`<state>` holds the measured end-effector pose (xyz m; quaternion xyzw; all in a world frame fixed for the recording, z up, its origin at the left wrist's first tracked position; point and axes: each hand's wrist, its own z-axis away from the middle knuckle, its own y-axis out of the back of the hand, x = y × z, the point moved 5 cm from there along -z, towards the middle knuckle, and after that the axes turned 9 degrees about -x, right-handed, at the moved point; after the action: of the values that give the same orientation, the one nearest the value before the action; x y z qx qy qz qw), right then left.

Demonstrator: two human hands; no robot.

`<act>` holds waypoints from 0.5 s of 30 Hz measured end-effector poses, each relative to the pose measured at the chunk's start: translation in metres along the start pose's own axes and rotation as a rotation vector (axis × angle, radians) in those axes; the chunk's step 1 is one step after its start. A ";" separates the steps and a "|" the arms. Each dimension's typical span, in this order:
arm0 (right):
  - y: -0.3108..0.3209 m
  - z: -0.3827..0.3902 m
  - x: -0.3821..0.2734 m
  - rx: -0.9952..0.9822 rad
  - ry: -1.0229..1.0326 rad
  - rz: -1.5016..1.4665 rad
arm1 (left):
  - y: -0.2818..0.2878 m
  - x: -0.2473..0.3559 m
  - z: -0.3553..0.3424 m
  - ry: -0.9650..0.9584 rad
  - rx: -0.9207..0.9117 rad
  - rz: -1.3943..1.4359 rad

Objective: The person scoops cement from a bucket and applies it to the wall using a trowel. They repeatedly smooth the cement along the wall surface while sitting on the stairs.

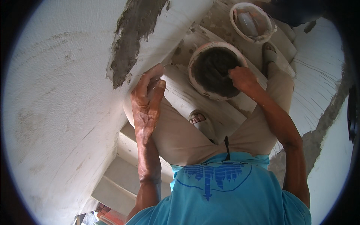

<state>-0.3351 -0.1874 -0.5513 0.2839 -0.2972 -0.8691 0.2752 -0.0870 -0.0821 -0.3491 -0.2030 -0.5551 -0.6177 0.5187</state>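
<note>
My left hand (148,95) is raised beside my left knee near the white wall, fingers curled around something pale that I cannot make out. My right hand (240,78) is closed at the right side of a round bucket (196,84) on the steps, its fingertips over the dark grey wet mix (213,67); whatever it grips is hidden. A long, rough grey patch (131,37) marks the wall above my left hand. My sandalled feet rest on the dusty stairs, either side of the bucket.
A second, pale bucket (240,32) stands higher on the steps (180,86), beside a dark shape (292,9) I cannot make out. Lower steps (116,183) descend behind my left arm. White walls flank the staircase, the right one with a grey band (322,127).
</note>
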 end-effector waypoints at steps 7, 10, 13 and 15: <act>0.012 0.017 -0.002 0.092 -0.036 -0.044 | -0.007 -0.003 -0.014 -0.113 0.004 -0.230; 0.004 0.012 0.002 0.101 -0.074 -0.043 | -0.008 -0.016 -0.014 -0.121 -0.014 -0.254; 0.005 0.010 -0.002 0.141 -0.060 -0.048 | -0.004 -0.023 -0.015 -0.074 0.014 -0.241; 0.004 0.006 -0.005 0.201 -0.067 -0.082 | -0.002 -0.023 -0.017 -0.057 0.008 -0.257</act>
<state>-0.3339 -0.1845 -0.5426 0.2929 -0.3801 -0.8544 0.1994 -0.0749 -0.0882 -0.3740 -0.1455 -0.5934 -0.6710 0.4200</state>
